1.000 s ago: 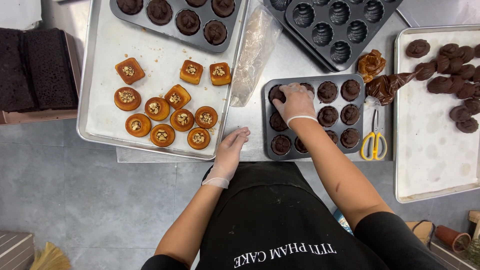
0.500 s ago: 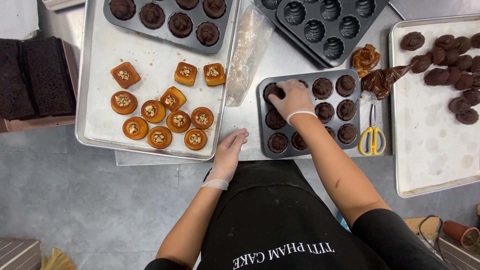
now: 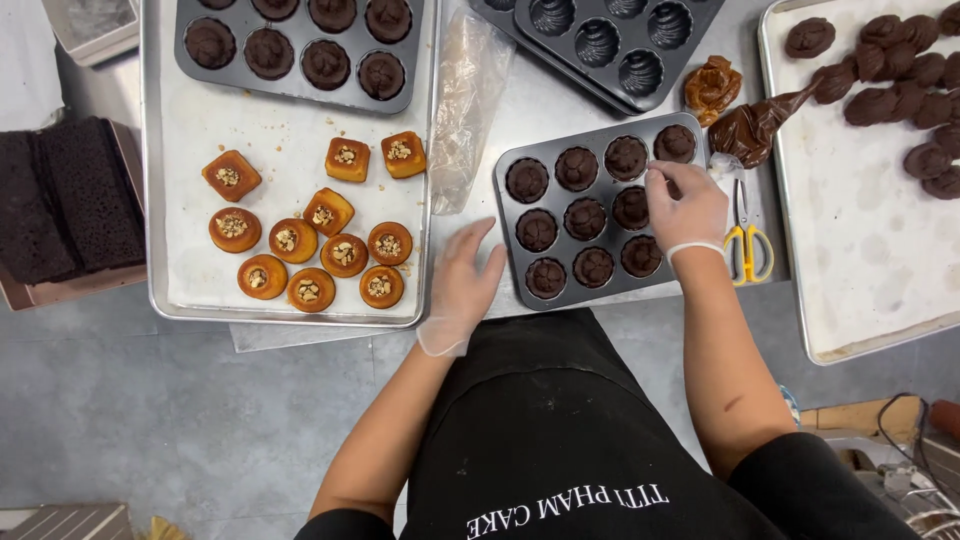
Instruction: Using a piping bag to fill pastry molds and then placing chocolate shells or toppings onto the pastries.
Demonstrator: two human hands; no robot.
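The dark muffin tin [image 3: 610, 283], long axis running left-right and slightly tilted, lies under the right hand [image 3: 688, 208], whose fingers pinch together over a right-column cup, while the left hand [image 3: 465, 280] rests flat, fingers loosely apart, just beside its left edge.

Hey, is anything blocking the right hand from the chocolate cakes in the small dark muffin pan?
Nothing visible does. The right hand is already over the muffin pan, fingertips on its right-hand cups among the chocolate cakes. The scissors and piping bag lie off to the right, clear of the pan. The left hand rests beside its left edge.
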